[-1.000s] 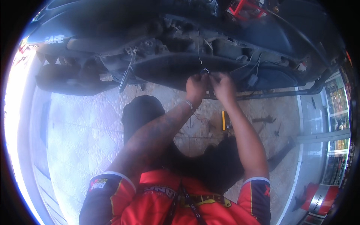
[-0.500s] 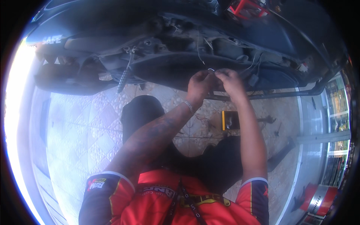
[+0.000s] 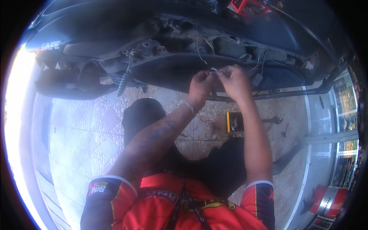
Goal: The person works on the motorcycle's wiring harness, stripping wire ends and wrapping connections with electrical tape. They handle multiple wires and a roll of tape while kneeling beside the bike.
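Note:
My left hand [image 3: 201, 85] and my right hand [image 3: 234, 81] meet in front of the dark motor scooter [image 3: 165, 73], fingers pinched together. Between their fingertips is a thin wire, its small pale loop [image 3: 214, 69] sticking up; the rest of it is mostly hidden by my fingers. Just above, a loose thin cable [image 3: 198, 48] dangles from the scooter's opened side, its tip close to the loop but apart from it. Right of my right hand, more thin wires and a small dark connector [image 3: 258, 79] hang along the lower body.
A silvery spring-like rod [image 3: 123, 83] hangs at the scooter's left. On the tiled floor [image 3: 103, 130] lies a black and yellow box [image 3: 235, 122], partly behind my right forearm. A red basket [image 3: 249, 7] sits on top of the scooter. A red can-like container [image 3: 327, 202] stands at lower right, near glass shelving [image 3: 345, 96].
My right hand has turned, with its fingers more curled around the wire. The loop has shifted slightly left and up. My view has moved a little.

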Action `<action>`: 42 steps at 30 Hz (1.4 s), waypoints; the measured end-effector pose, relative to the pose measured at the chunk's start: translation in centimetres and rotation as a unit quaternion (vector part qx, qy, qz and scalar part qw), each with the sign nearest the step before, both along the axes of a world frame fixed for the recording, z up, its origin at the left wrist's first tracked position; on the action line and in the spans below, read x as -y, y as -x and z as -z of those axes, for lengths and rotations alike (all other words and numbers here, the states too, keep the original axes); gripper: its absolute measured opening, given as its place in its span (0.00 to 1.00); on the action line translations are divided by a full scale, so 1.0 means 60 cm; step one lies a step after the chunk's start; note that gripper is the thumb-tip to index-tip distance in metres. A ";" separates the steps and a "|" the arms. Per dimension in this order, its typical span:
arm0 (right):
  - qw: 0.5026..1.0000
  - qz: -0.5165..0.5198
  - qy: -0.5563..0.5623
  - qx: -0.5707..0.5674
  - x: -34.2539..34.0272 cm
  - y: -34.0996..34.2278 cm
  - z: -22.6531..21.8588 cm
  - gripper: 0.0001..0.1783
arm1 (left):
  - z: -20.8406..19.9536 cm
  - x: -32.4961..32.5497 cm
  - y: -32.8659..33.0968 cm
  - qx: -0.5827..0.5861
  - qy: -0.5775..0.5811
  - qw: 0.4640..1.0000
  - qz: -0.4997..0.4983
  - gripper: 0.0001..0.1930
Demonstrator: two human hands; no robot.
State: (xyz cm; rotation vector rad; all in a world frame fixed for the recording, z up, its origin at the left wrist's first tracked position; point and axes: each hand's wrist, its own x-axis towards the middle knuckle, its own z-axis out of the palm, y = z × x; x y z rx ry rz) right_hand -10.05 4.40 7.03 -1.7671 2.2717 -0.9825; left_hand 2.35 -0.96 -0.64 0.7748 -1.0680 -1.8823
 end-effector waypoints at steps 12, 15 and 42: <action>0.972 -0.007 -0.088 0.217 0.003 0.036 -0.006 0.17 | -0.011 0.000 -0.002 -0.013 -0.039 0.999 0.020 0.09; 0.967 -0.016 -0.100 0.232 0.001 0.039 -0.005 0.17 | -0.012 -0.001 -0.003 -0.025 -0.029 0.999 0.020 0.12; 0.995 -0.087 -0.049 -0.029 -0.023 0.031 -0.003 0.16 | -0.023 0.001 -0.005 0.035 -0.040 0.997 0.053 0.08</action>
